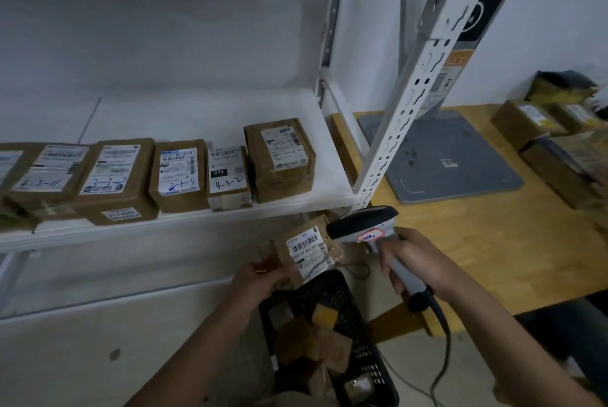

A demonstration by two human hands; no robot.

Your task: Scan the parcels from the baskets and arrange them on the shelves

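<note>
1. Left forearm rises from the bottom centre of the frame. The left hand (263, 275) sits just below the middle, fingers and thumb curled round the lower left edge of a small brown parcel (307, 253).
2. That parcel is up in the air, label facing the camera, tilted. It is above the black basket (368, 350) and below the front edge of the white shelf (210, 110).
3. Right arm reaches in from the lower right. The right hand (408, 262) is wrapped tight round the grey handle of the scanner (362, 225).
4. Scanner head points left, just beside the parcel's upper right corner; whether they touch, I cannot tell.
5. A dark cable (444, 357) drops from the handle toward the bottom right.
6. More brown parcels lie inside the basket.
7. A row of labelled parcels (179, 173) lines the shelf at middle left.
8. The wooden table (493, 258) fills the right side, with a grey pad (444, 156) on it.
</note>
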